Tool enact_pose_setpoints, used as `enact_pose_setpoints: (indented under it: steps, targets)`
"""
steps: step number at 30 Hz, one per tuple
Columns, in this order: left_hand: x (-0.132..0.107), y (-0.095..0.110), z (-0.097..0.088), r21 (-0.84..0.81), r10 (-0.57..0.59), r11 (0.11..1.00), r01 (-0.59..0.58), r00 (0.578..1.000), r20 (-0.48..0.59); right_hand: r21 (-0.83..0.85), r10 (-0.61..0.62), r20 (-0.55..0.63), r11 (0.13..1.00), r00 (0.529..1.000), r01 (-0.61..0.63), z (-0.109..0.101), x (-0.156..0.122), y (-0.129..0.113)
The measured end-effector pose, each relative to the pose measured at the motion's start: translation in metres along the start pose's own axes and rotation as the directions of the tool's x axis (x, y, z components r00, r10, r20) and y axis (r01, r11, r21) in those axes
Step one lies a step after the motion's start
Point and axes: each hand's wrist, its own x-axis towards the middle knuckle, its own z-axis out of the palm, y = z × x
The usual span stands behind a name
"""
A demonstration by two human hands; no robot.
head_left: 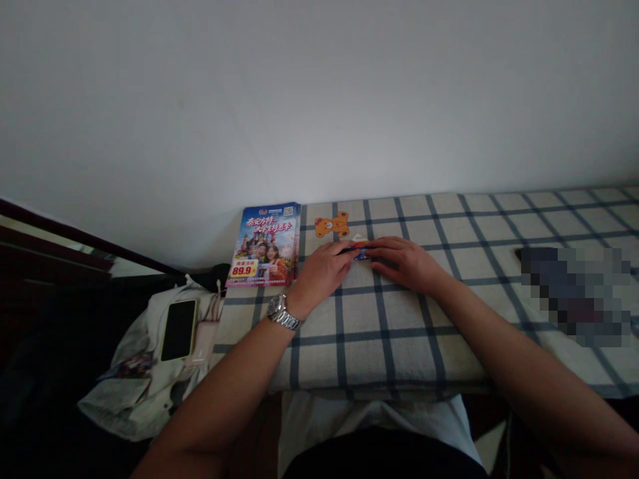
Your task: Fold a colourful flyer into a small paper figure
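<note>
A small piece of folded printed paper, blue and orange with a white tip, lies on the checked cloth, mostly covered by my fingers. My left hand grips its left side with the fingers closed. From the right, my right hand holds the other side, fingers together and bent over it. The fingertips of both hands meet at the paper. Just beyond them lies a flat orange bear cutout. To the left of my left hand is a stack of printed flyers.
The checked cloth covers a table against a white wall. A blurred dark object lies at the right. Beyond the table's left edge, a phone and a pale pink case-like object rest on light fabric.
</note>
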Motion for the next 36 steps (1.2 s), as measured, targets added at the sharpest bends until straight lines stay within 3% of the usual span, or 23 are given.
enact_pose_setpoints:
  steps: [14, 21, 36]
  targets:
    - [0.001, 0.015, -0.008, -0.051, 0.014, 0.999, -0.011, 0.998, 0.057, -0.048, -0.002, -0.022, 0.999, 1.000, 0.001, -0.001, -0.003, 0.005]
    - [0.000, 0.019, -0.009, -0.065, 0.032, 0.997, -0.027, 0.997, 0.072, -0.119, 0.052, -0.065, 0.991, 0.997, -0.060, -0.004, -0.002, 0.003]
    - [-0.003, 0.016, -0.008, -0.128, 0.118, 0.987, -0.102, 0.986, 0.120, 0.057, -0.002, -0.011, 0.998, 1.000, 0.003, -0.001, -0.005, 0.012]
